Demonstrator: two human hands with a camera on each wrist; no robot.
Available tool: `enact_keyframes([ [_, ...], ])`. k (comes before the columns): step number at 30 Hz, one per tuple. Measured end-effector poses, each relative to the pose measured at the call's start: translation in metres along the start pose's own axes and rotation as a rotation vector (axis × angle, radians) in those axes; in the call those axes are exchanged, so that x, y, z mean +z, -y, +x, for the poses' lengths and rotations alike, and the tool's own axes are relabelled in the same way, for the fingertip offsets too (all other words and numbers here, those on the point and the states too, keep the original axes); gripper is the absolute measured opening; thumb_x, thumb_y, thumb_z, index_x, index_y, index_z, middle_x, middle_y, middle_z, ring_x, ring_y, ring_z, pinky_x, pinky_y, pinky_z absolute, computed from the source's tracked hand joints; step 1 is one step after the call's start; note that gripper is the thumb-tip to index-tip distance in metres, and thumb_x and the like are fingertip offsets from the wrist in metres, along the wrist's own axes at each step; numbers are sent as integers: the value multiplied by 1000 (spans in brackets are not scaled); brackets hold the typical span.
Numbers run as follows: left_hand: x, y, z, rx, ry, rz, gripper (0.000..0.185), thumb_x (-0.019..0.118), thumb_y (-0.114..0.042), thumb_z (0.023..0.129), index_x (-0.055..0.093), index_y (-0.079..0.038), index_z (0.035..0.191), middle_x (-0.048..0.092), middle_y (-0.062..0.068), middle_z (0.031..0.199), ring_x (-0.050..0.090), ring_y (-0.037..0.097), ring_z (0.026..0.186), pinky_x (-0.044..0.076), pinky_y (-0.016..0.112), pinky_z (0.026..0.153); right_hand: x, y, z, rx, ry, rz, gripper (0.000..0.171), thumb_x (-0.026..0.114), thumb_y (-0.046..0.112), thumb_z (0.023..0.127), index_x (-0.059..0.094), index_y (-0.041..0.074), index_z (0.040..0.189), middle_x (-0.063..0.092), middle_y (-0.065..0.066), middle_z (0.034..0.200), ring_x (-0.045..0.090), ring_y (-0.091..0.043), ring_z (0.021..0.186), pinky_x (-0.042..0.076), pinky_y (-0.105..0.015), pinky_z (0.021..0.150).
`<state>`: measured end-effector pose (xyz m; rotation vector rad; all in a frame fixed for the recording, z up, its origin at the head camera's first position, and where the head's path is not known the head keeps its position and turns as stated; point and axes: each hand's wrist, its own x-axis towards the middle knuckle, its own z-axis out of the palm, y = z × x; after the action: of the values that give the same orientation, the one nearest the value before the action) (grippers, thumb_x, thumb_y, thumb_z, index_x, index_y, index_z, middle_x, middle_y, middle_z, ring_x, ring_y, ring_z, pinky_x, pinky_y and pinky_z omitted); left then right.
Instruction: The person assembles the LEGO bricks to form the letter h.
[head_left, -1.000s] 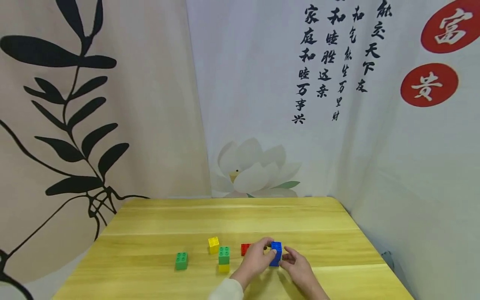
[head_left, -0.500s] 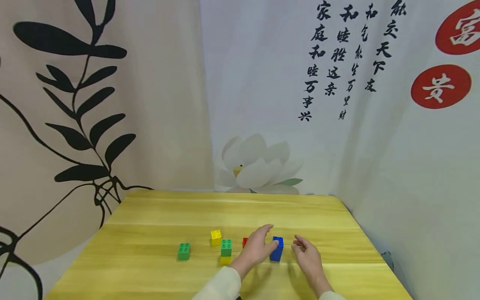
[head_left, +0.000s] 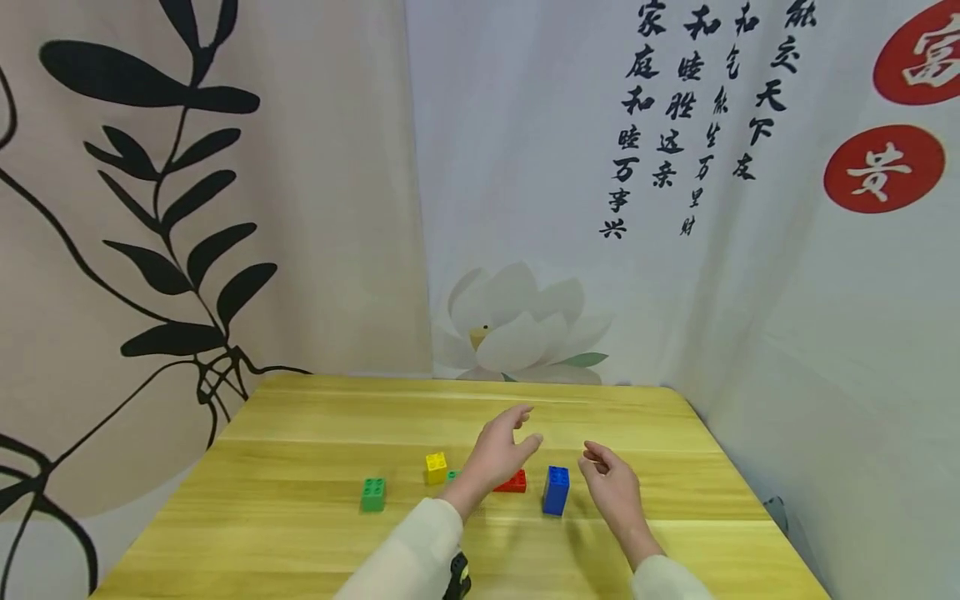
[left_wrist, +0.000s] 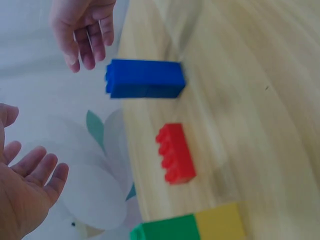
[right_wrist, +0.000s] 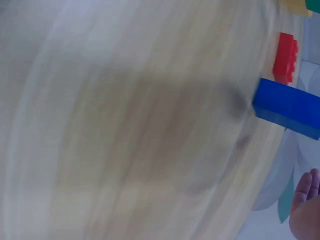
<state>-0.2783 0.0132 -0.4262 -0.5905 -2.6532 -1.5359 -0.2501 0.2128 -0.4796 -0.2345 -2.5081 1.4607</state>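
Wood-grain table (head_left: 285, 533), upright blue block (head_left: 556, 492)
It stands between the left hand (head_left: 497, 450) and right hand (head_left: 615, 493), apart from both; each is released and relaxed.

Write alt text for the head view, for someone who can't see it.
A person's empty left hand and right hand flank an upright blue block on a wood-grain table. Left of it sit a red brick, a yellow brick and two green bricks, one mostly hidden.

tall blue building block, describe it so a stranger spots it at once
On the wood-grain table, find the low red building block. Right of it in the head view stands the tall blue building block, the only blue one in view.
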Motion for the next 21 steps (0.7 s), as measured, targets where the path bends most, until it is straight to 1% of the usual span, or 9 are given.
enact_keyframes([
  [4,-18,1,0,-1,-26,-11,52,59,-34,98,46,-15,145,54,12,144,51,31,132,45,53,107,4,15,3,-31,-7,23,41,61,22,97,58,10,135,65,-11,128,62,-24,113,51,-20,80],
  [10,-40,9,-2,-41,-62,-32,50,58,-34,99,47,-17,145,54,12,144,50,31,133,44,53,107,18,36,4,-69,14,72,40,63,19,95,60,9,133,65,-12,126,63,-23,110,52,-19,81],
  [15,-57,18,-7,-62,-110,-60,48,59,-33,99,49,-16,143,55,12,142,50,31,132,44,51,108,35,47,2,-89,56,106,40,64,19,95,60,11,134,65,-9,127,62,-22,111,55,-28,88],
  [18,-64,23,-10,-90,-135,-92,49,59,-36,98,50,-17,142,55,11,142,50,30,132,44,50,108,45,52,-2,-110,86,126,40,65,19,95,60,10,133,64,-10,128,61,-22,111,55,-34,91],
  [21,-70,28,-15,-120,-157,-116,50,60,-39,97,50,-19,142,55,9,142,49,30,132,44,50,108,54,56,-8,-133,113,134,40,65,19,95,60,9,133,63,-10,128,60,-22,111,55,-34,90],
])
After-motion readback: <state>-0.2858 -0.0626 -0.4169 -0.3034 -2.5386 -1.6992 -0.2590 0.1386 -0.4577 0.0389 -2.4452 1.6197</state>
